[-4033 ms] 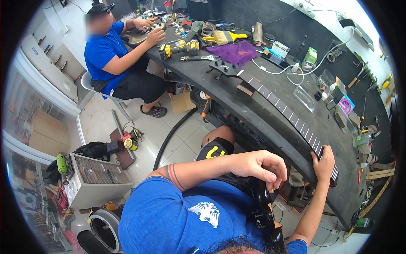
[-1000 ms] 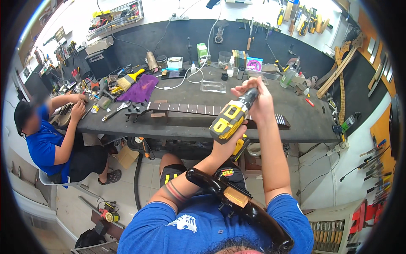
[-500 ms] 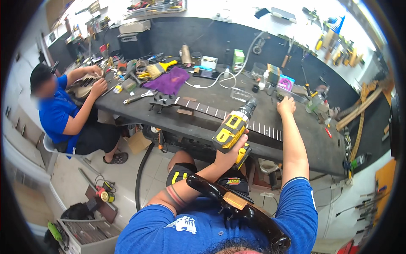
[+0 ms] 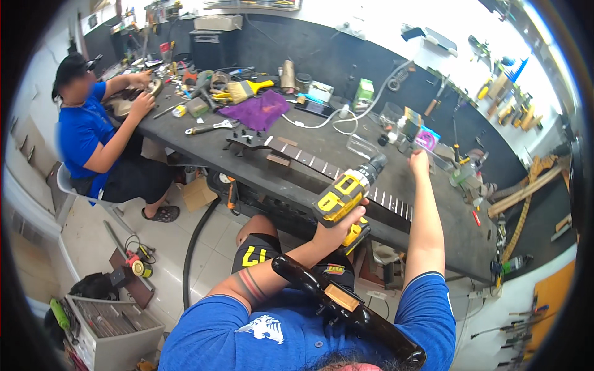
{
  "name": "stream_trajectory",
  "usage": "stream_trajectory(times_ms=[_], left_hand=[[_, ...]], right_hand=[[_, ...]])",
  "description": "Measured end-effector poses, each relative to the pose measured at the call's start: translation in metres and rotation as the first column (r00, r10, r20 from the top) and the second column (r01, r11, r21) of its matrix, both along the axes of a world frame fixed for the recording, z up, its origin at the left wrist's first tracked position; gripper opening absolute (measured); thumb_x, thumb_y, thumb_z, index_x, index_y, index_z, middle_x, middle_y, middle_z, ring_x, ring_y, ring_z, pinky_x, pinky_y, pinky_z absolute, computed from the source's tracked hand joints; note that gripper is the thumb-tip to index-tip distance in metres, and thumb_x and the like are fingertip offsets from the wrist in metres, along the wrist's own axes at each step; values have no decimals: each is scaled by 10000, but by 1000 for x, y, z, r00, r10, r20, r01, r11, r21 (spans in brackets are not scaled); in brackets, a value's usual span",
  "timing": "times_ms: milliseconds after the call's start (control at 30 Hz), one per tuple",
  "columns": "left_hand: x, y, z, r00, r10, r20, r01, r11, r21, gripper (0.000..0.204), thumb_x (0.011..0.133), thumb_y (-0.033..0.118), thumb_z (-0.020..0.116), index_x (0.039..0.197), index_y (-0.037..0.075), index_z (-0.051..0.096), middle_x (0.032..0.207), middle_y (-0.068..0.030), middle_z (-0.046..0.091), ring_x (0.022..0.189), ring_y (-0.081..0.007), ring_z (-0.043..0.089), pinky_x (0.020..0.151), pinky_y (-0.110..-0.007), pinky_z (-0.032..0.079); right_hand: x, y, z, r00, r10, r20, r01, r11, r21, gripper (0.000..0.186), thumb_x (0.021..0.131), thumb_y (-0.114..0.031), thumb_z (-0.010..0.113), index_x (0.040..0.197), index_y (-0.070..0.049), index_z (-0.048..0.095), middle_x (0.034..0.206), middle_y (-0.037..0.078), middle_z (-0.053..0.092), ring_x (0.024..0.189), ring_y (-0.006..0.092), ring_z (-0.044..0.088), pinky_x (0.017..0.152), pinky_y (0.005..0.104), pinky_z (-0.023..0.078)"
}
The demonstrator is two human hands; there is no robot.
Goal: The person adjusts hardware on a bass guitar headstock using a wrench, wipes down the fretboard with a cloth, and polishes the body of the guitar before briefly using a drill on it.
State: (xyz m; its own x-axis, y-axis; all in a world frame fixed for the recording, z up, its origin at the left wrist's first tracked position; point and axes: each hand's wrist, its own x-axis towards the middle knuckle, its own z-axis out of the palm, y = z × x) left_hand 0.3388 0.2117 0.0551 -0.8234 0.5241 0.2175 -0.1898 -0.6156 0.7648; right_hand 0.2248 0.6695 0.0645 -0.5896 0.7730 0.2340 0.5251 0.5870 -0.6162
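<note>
My left hand is wrapped round the grip of a yellow and black cordless drill, whose chuck points up and away to the right. Beyond the drill a dark guitar neck with pale inlays lies along the bench, partly hidden behind it. My right hand reaches over the bench with fingers drawn together beside a clear plastic box; what they grip is not clear. Against my chest and lap rests a glossy black guitar body with a bare wood pocket.
A co-worker in blue sits at the bench's left end. A purple cloth, a paintbrush, an adjustable wrench and a white cable lie on the bench. A drawer unit stands lower left.
My right hand's fingers, spread over the box before, are now drawn together beside it. The view has shifted slightly. The drill stays in my left hand.
</note>
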Motion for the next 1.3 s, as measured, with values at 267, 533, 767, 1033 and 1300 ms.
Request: stream_trajectory(times_ms=[267, 533, 767, 1033, 1300], left_hand=[[9, -10, -9, 998, -46, 34, 46, 999, -14, 286, 1067, 111, 745, 1347, 63, 715, 1205, -17, 771, 860, -63, 663, 783, -258, 562], [30, 0, -6, 977, -198, -82, 195, 980, -36, 287, 1090, 144, 731, 1364, 60, 709, 1203, -6, 768, 880, -71, 650, 810, -268, 555], [36, -4, -6, 951, -229, -210, 215, 973, -87, 278, 1102, 128, 702, 1367, 43, 692, 1237, -39, 770, 884, -92, 655, 822, -284, 557], [40, -2, -3, 952, -291, -93, 293, 956, 9, 263, 1095, 137, 715, 1340, 44, 696, 1173, -37, 762, 868, -94, 647, 823, -287, 552], [30, -5, -23, 923, -258, -284, 205, 957, -203, 311, 1103, 109, 699, 1398, 22, 657, 1014, -37, 728, 936, -102, 708, 832, -315, 577]], right_hand=[[58, -149, 38, 528, -137, -838, -822, 169, -545, 214, 1124, -142, 597, 1305, -42, 652, 1033, 80, 708, 964, 249, 723, 899, 392, 623], [138, -272, 110, 380, -204, -902, -843, 326, -429, 366, 1248, -322, 370, 1092, -81, 597, 1022, 153, 744, 1142, 405, 753, 1068, 521, 591], [159, -294, 107, 295, -200, -934, -898, 276, -342, 397, 1254, -350, 323, 1026, -116, 549, 928, 125, 675, 1095, 392, 751, 1037, 549, 610], [168, -309, 106, 270, -135, -953, -878, 372, -301, 378, 1254, -364, 333, 1021, -116, 499, 904, 111, 650, 977, 336, 758, 961, 512, 632], [165, -326, 106, 294, -274, -915, -787, 474, -395, 418, 1233, -465, 408, 1000, -122, 458, 871, 95, 633, 806, 284, 734, 778, 440, 623]])
